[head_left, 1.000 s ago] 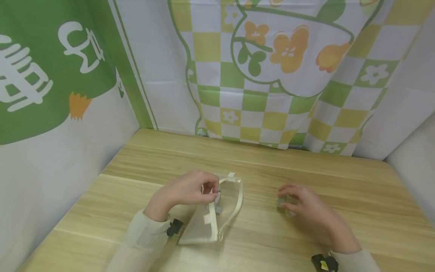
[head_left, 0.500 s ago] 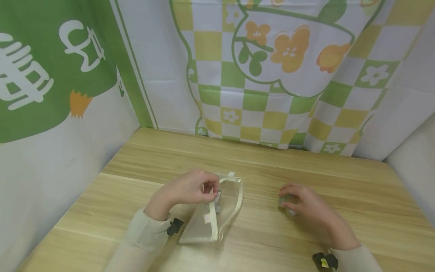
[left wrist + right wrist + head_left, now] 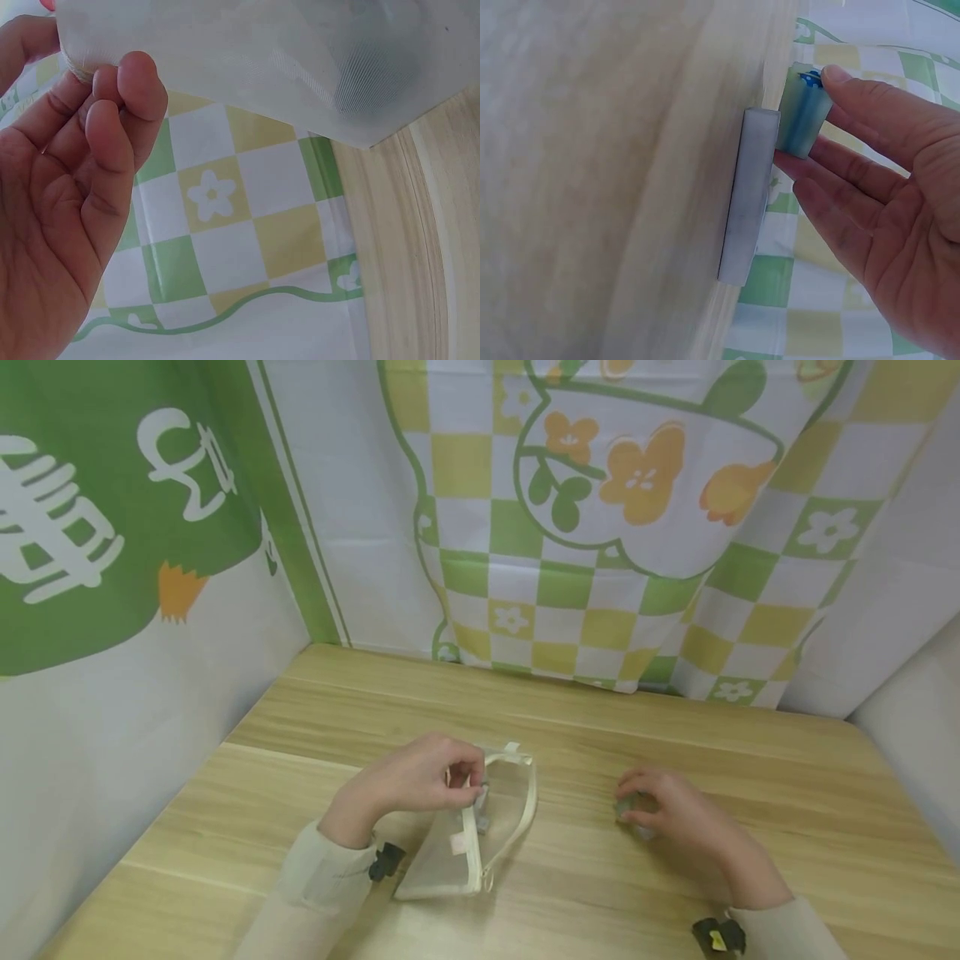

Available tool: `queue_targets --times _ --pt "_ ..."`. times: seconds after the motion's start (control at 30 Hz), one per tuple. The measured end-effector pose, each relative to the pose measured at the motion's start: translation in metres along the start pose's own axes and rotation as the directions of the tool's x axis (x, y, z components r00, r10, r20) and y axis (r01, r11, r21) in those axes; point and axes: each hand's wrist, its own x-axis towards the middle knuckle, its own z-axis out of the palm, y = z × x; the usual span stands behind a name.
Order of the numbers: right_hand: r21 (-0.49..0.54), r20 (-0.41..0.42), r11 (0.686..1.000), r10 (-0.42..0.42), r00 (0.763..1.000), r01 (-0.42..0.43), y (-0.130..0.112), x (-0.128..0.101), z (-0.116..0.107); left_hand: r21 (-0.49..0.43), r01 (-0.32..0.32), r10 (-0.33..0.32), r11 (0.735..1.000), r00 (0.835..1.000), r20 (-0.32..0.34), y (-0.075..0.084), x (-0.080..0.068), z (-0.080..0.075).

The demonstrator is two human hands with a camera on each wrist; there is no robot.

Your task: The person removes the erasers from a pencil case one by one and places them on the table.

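As seen from the head view, one wooden table (image 3: 675, 727) carries one mesh pouch (image 3: 480, 827) with a cream zip edge, lying toward 6 o'clock. Left hand (image 3: 420, 781): fingers curled, pinching the pouch's upper rim and keeping its mouth raised. Right hand (image 3: 675, 814): at 3 o'clock of the pouch, well apart from it, fingers curled over small items on the table. One small grey item shows dimly through the mesh. Patterned cloth (image 3: 600, 527) hangs at 12 o'clock.

Left wrist view: the left hand's fingertips (image 3: 112, 105) pinch the pouch's mesh (image 3: 300, 60); a dark shape shows through the mesh, not identifiable.

Right wrist view: the right hand (image 3: 885, 187) pinches one small teal block (image 3: 802, 112) between thumb and fingers; one white eraser (image 3: 748, 195) lies flat on the table, touching the block.

Step judged in hand: picking up the teal block while the pouch is held open. The next move probably calls for lifting the block clear of the eraser and carrying it toward 9 o'clock, into the pouch mouth.

Count: two hands, one pouch, one teal block, one white eraser.
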Motion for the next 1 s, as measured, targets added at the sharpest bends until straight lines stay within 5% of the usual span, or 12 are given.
queue_targets --times 0.4,1.0 --pt "-0.031 0.032 0.998 -0.057 0.998 0.058 0.0023 0.0030 0.0032 -0.011 0.001 -0.001 1.000 1.000 -0.004 -0.0002 -0.0010 0.0000" --pt "-0.013 0.058 1.000 -0.012 0.998 0.013 -0.0009 0.0034 0.0024 -0.006 0.007 -0.007 1.000 1.000 -0.013 0.0014 -0.0014 -0.0018"
